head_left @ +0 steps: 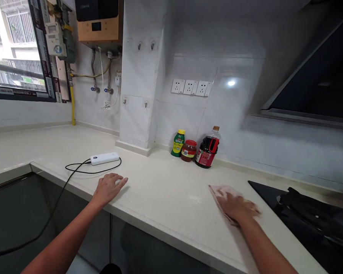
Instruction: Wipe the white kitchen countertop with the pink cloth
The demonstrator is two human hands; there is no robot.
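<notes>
A pale countertop [165,190] spans the view. The range hood [317,80] and the black stove [311,228] are both cut off at the right edge, and the dark shape on the stove is hard to make out. A pinkish cloth [217,189] lies on the countertop just left of the stove, partly hidden under the right hand [236,207], which presses on it; blur makes it impossible to tell how far its fingers bend. Well apart, the left hand [108,187] is empty, loosely spread above the front edge; contact is unclear. By the wall stand a large bottle [205,156] of dark liquid, clear near its neck, a yellow-capped green bottle [177,144], contents hidden, and between them a red-lidded jar [188,151] with reddish-brown contents.
</notes>
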